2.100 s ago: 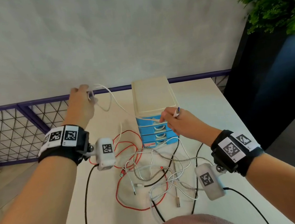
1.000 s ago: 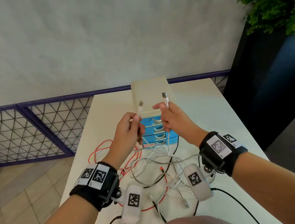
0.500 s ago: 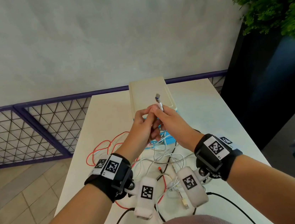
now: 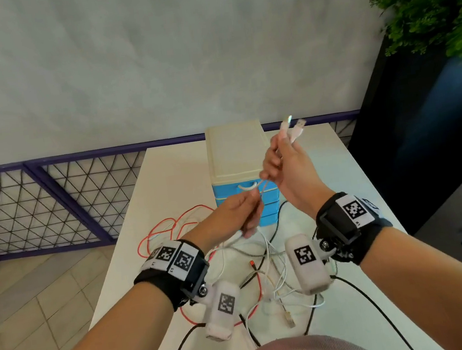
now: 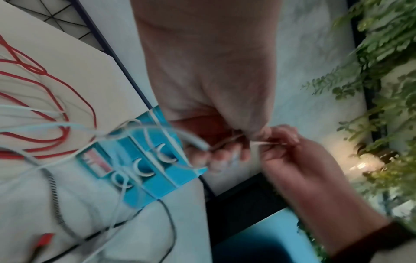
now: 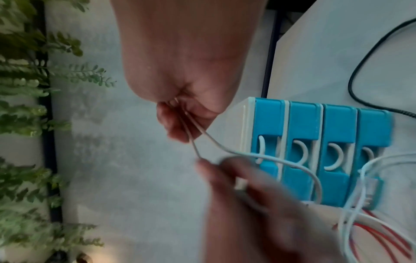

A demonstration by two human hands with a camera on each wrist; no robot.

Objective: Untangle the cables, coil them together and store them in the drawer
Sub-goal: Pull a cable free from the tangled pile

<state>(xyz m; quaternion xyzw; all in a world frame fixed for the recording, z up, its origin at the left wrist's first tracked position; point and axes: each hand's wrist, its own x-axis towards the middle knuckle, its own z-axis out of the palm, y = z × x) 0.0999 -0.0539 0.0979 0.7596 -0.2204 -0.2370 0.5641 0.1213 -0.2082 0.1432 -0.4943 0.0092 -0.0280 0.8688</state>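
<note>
table (image 4: 166, 177) | drawer unit (image 4: 237, 156) drawers closed | both hands gripping white cable (image 4: 257, 186)

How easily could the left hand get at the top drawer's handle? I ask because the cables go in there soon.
Probably not yet. The left hand is right in front of the drawer unit, close to the top handle, but its grip is occupied with the white cable, whose strands hang across the drawer fronts.

Indoor room, white table (image 4: 166, 182), purple mesh railing (image 4: 52, 202), potted plant (image 4: 435, 4)
</note>
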